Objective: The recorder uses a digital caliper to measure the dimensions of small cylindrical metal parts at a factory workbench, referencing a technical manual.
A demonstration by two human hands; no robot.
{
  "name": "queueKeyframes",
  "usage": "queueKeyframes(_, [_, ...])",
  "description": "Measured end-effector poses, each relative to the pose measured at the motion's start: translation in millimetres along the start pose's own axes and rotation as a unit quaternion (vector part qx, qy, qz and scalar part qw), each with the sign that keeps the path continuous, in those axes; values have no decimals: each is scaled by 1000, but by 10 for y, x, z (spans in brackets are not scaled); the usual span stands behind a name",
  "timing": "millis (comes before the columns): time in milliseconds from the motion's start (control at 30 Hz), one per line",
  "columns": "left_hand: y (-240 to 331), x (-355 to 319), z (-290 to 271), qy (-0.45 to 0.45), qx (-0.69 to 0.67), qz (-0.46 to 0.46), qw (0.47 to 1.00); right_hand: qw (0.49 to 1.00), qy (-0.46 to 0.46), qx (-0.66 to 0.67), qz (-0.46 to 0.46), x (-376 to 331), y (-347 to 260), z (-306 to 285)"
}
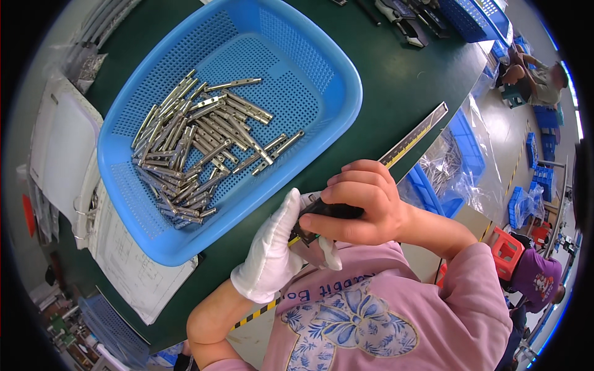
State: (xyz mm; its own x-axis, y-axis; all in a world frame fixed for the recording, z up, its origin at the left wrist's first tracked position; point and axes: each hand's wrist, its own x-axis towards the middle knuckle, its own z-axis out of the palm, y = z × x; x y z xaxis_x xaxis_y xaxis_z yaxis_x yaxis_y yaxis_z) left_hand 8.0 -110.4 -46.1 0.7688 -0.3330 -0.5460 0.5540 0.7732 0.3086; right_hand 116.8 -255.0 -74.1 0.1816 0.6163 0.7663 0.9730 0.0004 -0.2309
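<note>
A digital caliper (pixel 413 137) with a black body and a long graduated beam slants up to the right. My bare right hand (pixel 365 201) is closed around its body, the thumb lying along the near side. At the jaw end, my left hand (pixel 269 263) in a white glove is closed, and its fingers hide whatever is between them. Beyond both hands stands a blue perforated plastic basket (pixel 349 117). Several slim metal rods with drilled holes (pixel 185 148) lie heaped on the left side of its floor.
The basket rests on a dark green table (pixel 427 74). Paper sheets with drawings (pixel 142 278) lie to its left. A blue bin (pixel 461 139) with plastic bags and metal parts is at right. Tools (pixel 402 21) lie at the far edge. Other people (pixel 538 278) sit farther right.
</note>
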Motion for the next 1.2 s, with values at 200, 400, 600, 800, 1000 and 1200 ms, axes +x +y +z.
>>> queueKeyframes(200, [6, 1, 30, -5, -9, 11, 1000, 999, -28, 40, 8, 24, 25, -14])
queueKeyframes(400, [-11, 13, 28, 5, 0, 28, 1000, 993, -62, 61, 82, 20, 165, -82])
queueKeyframes(600, [27, 0, 41, 7, -15, 14, 1000, 998, -43, 42, 32, -12, 154, -81])
queueKeyframes(800, [26, -6, 69, 16, -13, 10, 1000, 998, -54, 13, -12, -11, 138, -100])
queueKeyframes(1000, [28, 10, 36, 3, -11, 21, 1000, 995, -82, 58, 11, -17, 126, -103])
queueKeyframes(1200, [20, 1, 66, 27, 10, 20, 999, 997, -5, 59, 43, -60, 116, -31])
